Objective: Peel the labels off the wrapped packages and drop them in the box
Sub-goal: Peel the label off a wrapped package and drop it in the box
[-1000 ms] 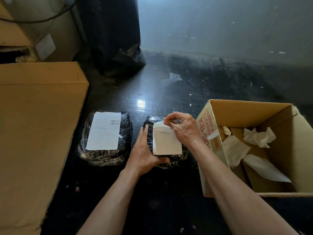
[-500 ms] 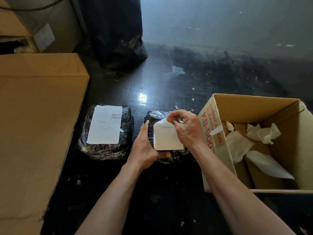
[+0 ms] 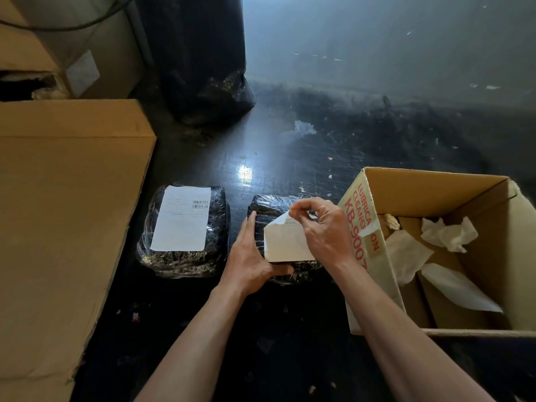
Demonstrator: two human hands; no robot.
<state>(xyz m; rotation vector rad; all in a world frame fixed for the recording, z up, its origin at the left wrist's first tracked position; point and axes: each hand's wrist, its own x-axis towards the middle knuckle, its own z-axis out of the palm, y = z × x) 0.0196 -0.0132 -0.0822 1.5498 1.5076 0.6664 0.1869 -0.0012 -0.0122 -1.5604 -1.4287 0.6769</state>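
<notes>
Two black plastic-wrapped packages: left package, right package. Two white paper labels: flat label, part-lifted label. One open brown cardboard box with red lettering. Four loose white paper pieces inside box. One large closed cardboard carton. One black plastic bag.
</notes>
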